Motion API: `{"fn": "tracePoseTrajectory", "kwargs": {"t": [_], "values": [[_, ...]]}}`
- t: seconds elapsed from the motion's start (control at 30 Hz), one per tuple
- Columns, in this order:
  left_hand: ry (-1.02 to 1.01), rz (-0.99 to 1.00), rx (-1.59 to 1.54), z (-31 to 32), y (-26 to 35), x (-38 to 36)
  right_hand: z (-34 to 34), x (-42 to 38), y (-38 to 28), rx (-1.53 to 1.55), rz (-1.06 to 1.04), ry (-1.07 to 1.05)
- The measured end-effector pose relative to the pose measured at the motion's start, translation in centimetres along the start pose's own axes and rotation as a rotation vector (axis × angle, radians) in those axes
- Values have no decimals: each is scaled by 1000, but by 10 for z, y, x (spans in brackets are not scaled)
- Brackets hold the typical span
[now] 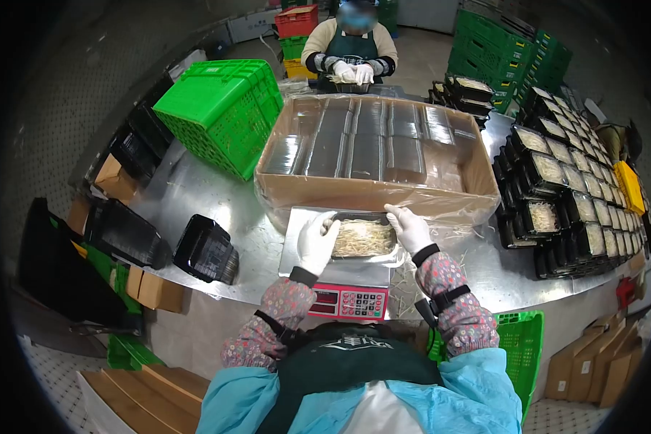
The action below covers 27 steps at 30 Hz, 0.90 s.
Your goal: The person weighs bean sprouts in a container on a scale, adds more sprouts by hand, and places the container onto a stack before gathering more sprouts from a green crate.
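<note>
A black plastic tray of bean sprouts (363,239) rests over the metal pan of a scale (292,246) with a red keypad front. My left hand (318,244), in a white glove, grips the tray's left side, fingers closed at its rim. At the far right corner, my right hand (411,230) pinches the rim, also gloved in white. Loose sprouts (406,289) lie on the metal table to the right of the scale.
Beyond the scale stands a cardboard box (369,189) of stacked black trays. A green crate (224,108) is behind left; empty trays (204,249) lie left. Filled trays (582,181) are piled right. Across the table, a co-worker's gloved hands (353,73) hold sprouts over a tray.
</note>
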<state>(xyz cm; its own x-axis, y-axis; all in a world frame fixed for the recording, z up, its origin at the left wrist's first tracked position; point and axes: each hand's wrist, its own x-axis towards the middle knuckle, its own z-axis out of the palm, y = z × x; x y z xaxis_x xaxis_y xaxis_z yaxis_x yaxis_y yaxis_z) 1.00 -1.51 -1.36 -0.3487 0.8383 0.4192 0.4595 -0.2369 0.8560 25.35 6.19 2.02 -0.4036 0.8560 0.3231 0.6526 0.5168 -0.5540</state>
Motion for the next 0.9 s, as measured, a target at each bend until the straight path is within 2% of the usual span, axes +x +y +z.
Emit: {"fn": "tracePoseTrajectory", "kwargs": {"t": [0.03, 0.07, 0.1, 0.13, 0.17, 0.2, 0.23, 0.27, 0.33, 0.57, 0.63, 0.67, 0.73, 0.8, 0.87, 0.9], "values": [[27, 69, 236, -2, 1, 9, 12, 9, 5, -47, -68, 90], [54, 136, 472, -4, 7, 15, 11, 16, -3, -127, -10, 41], [17, 34, 416, -2, -8, 17, 16, 20, -2, -151, 0, 32], [17, 35, 417, 2, -31, 17, 22, 23, 0, -175, 11, 21], [-42, -173, 42, 8, -63, 16, 28, 25, 6, -174, 11, 21], [-100, -375, -335, 11, -81, 14, 34, 26, 13, -69, 125, 0], [-109, -384, -348, 11, -87, 14, 37, 27, 17, 37, 239, -22], [-111, -385, -347, 3, -75, 16, 38, 26, 18, 38, 242, -23], [-240, -661, -398, -15, -37, 20, 38, 25, 17, 632, 523, -57], [-145, -534, -548, 5, -68, 15, 62, 26, 44, 676, 461, -25], [-130, -406, -383, 1, -66, 12, 61, 22, 48, 692, 479, -14], [-140, -402, -386, -8, -43, 9, 60, 21, 51, 708, 491, -9], [-204, -750, -568, -32, 21, 1, 21, 6, 41, 795, 720, -260], [-370, -871, -559, -46, 10, -17, -12, -19, 16, 739, 765, -482], [-368, -895, -788, -43, 11, -42, 8, -49, 27, 1037, 700, -515], [-325, -903, -873, -38, 7, -48, 11, -55, 18, 1253, 772, -411]]}}
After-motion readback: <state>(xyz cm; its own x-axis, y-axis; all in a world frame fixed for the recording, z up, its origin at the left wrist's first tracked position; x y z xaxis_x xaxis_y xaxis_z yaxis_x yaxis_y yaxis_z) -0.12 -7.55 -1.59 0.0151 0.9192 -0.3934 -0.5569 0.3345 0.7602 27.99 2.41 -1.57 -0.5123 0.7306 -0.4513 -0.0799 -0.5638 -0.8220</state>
